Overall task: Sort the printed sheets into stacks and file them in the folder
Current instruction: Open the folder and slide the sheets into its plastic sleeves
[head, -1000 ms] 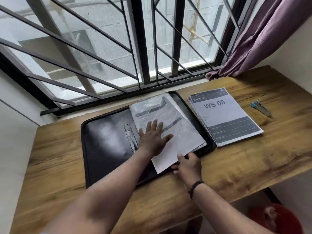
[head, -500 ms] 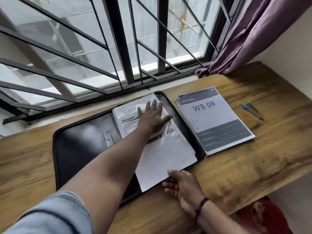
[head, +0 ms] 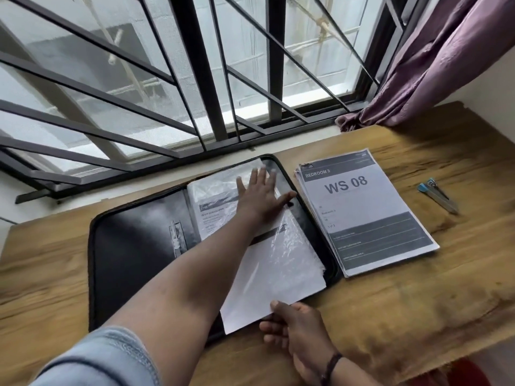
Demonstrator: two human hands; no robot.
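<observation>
One black folder [head: 133,246] lay open on the table [head: 390,310], one stack of printed sheets [head: 365,215] headed "WS 08" just beside its right edge, and one blue-capped tool [head: 439,194] well apart to the right. Two hands were in play. The left hand [head: 260,195] pressed flat, fingers [head: 255,176] straight and spread, on the plastic sleeve [head: 281,246] in the folder's right half. The right hand [head: 295,327] pinched the near edge of a white sheet [head: 259,296] sticking out of that sleeve, thumb on top. Wood-grain table, barred window [head: 195,79] behind, purple curtain [head: 434,62] at right.
</observation>
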